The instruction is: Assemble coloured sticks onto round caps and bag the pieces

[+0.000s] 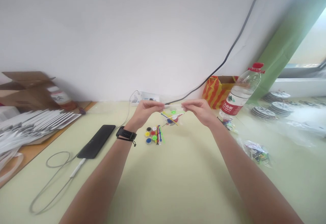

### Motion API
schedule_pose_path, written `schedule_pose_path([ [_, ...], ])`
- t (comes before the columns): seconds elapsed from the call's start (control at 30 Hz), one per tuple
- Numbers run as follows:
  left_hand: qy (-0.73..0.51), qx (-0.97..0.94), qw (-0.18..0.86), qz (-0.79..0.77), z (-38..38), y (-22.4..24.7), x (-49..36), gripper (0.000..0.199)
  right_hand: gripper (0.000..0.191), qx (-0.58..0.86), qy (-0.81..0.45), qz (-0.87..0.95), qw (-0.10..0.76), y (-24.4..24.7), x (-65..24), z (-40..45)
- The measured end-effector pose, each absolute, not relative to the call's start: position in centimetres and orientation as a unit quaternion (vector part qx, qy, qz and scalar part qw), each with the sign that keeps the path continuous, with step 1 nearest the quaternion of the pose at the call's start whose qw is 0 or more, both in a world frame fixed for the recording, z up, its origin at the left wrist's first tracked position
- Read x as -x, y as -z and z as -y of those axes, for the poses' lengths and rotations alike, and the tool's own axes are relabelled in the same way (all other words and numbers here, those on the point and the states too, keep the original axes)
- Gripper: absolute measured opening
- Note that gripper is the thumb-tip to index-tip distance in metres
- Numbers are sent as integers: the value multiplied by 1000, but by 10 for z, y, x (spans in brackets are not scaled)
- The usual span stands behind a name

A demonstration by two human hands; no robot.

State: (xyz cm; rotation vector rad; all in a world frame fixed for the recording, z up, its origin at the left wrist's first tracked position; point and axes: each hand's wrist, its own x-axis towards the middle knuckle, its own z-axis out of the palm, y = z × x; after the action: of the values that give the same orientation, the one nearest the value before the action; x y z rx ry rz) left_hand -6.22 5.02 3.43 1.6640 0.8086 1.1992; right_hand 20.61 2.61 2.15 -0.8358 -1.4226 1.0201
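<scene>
Between my two hands hangs a small clear plastic bag (180, 118) with colourful sticks and round pieces in it. My left hand (149, 110), with a black watch (126, 134) on the wrist, pinches the bag's top edge at one end. At the other end of that edge, my right hand (200, 110) pinches it too. On the table below and left of the bag lie several coloured round discs (152, 133). Beside them is a row of thin coloured plastic sticks (159, 135).
A black phone (96, 142) with a white cable lies left. At right stand a tilted-looking water bottle (238, 93) and a striped bag (216, 90); another filled plastic bag (257, 152) lies nearer. Stacked round discs (277, 96) are far right, a cardboard box (25, 91) far left.
</scene>
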Motion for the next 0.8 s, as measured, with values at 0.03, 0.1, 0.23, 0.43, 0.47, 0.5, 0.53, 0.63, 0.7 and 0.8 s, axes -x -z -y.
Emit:
schedule_pose_path([
  [0.03,-489,-666,458,-328,-51,-33,62,23,22,349,-439,603,567,-21,-206,-26],
  [0.1,-492,-665,458,-327,-51,-32,61,22,20,343,-437,605,570,-21,-205,-26],
  [0.23,-484,-691,420,-334,-47,-35,57,34,28,349,-402,628,568,-25,-201,-23],
  [0.43,-434,-757,341,-350,-45,-43,55,29,35,391,-340,665,537,-32,-197,-20],
  [0.47,-429,-762,336,-349,-45,-43,55,29,33,394,-334,671,532,-32,-196,-19],
  [0.5,-427,-765,335,-348,-46,-42,55,30,32,391,-332,676,528,-32,-196,-19],
  [0.53,-427,-765,336,-345,-46,-42,55,30,31,385,-334,680,527,-32,-197,-19],
  [0.63,-435,-757,357,-333,-47,-41,57,29,31,366,-361,671,534,-30,-197,-20],
  [0.7,-451,-742,373,-327,-46,-40,58,29,30,362,-375,654,548,-28,-198,-21],
  [0.8,-469,-721,388,-331,-45,-40,59,26,26,359,-375,640,567,-26,-199,-22],
])
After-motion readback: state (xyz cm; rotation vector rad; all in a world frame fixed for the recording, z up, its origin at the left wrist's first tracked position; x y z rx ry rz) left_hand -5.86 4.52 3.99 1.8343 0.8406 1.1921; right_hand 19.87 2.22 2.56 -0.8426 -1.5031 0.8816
